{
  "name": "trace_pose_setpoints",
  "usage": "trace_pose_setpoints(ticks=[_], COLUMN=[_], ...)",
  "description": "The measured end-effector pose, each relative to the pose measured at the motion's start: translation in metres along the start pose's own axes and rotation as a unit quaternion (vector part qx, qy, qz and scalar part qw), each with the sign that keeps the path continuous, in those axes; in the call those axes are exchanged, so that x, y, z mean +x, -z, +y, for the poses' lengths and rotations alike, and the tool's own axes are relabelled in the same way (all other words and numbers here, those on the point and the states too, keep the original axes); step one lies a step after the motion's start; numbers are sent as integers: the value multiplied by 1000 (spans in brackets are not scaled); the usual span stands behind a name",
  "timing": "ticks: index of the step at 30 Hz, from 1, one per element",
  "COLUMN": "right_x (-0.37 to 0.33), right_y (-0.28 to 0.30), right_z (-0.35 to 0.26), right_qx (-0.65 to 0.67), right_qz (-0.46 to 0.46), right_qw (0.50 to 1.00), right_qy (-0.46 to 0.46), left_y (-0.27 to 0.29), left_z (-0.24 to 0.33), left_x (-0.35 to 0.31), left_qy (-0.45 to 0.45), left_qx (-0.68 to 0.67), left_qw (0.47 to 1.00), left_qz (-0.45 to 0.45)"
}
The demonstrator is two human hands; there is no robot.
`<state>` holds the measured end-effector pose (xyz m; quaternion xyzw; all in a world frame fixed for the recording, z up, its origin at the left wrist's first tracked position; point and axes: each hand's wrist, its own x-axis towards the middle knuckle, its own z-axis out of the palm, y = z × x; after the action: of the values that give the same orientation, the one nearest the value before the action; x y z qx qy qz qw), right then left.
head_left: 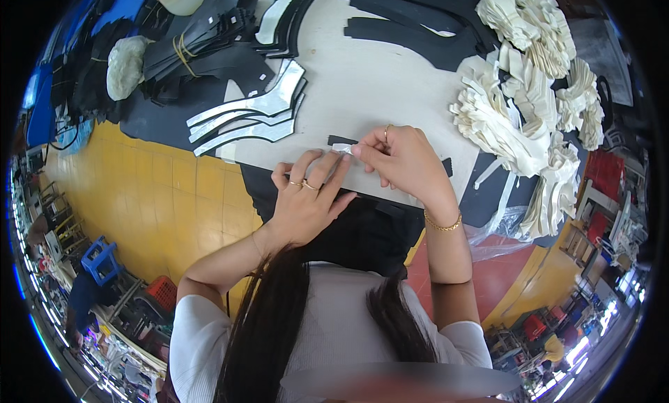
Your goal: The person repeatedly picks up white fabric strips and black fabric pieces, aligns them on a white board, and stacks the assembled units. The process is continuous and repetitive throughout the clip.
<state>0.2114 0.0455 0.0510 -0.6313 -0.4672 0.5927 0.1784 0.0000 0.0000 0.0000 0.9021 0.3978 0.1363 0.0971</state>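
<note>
At the near edge of the light board (334,89), a small white strip (341,148) lies over a dark piece (339,140) of material. My left hand (306,194) is spread beside it, its fingertips pressing down close to the strip's near side. Thumb and index finger of my right hand (404,159) pinch the strip's right end, the other fingers curled beneath. To the left of my hands lie several curved pieces (251,114) with shiny whitish faces and black edges, overlapping each other. Another dark scrap (447,167) shows just right of my right wrist.
Banded stacks of black pieces (188,55) and a clear plastic bundle (127,67) sit at the far left. More black pieces (404,37) lie at the back. Bunches of cream strips (495,117) heap along the right side, above a clear plastic bag (498,236).
</note>
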Motion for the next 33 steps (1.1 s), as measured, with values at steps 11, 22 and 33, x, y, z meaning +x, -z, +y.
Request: trace_pose_setpoints(ticks=[11,22,33], right_x=[15,16,14], right_y=[-11,-15,-16], right_z=[-7,-4,-7], right_qx=[-18,-31,-53], right_qz=[0,16,32], right_qw=[1000,999,998], right_qy=[-18,-22,4], left_y=[-4,0,-2], left_z=[-7,-9,-9], left_x=[-7,-7,-7], left_qy=[8,4,5], left_qx=[-9,-48,-44], left_qw=[1000,999,999], left_qz=[-1,-16,-10])
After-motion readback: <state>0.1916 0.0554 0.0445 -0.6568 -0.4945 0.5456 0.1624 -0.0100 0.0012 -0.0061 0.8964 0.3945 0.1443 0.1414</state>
